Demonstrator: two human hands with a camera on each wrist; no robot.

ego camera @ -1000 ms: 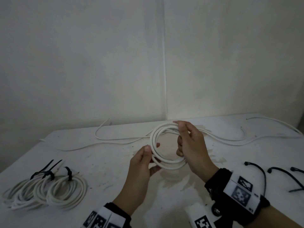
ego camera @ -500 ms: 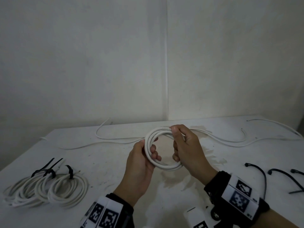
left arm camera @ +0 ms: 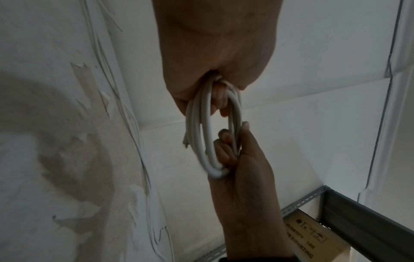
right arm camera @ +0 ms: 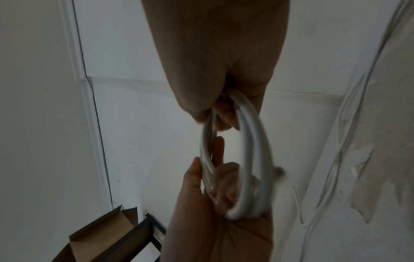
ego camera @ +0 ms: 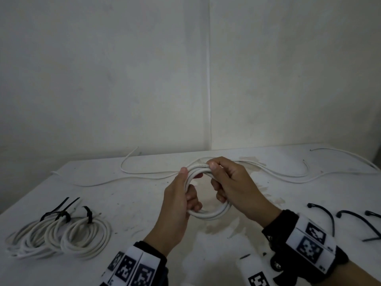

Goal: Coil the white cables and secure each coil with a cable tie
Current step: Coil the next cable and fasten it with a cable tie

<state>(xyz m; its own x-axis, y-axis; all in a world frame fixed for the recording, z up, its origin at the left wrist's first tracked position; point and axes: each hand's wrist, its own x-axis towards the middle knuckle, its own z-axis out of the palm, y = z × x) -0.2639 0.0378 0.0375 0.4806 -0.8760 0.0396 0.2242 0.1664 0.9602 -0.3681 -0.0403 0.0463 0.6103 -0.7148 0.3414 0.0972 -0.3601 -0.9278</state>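
A white cable coil (ego camera: 208,215) of several turns is held above the table between both hands. My left hand (ego camera: 183,195) grips its left side, thumb on top and fingers curled through the ring. My right hand (ego camera: 224,182) grips the right side, thumb and forefinger pinching the top strands. The left wrist view shows the coil (left arm camera: 208,141) edge-on with a cut cable end (left arm camera: 185,141) sticking out. In the right wrist view the coil (right arm camera: 253,159) is blurred. Loose black cable ties (ego camera: 327,215) lie at the right.
Three coils tied with black cable ties (ego camera: 61,232) lie at the front left of the white table (ego camera: 127,205). Uncoiled white cables (ego camera: 148,176) snake along the back of the table by the wall. A cardboard box (right arm camera: 105,235) and metal shelving (left arm camera: 367,230) stand beside the table.
My left hand has gone from pinching the coil's left edge to wrapping its fingers through the ring. Both hands and the coil shifted slightly left and up.
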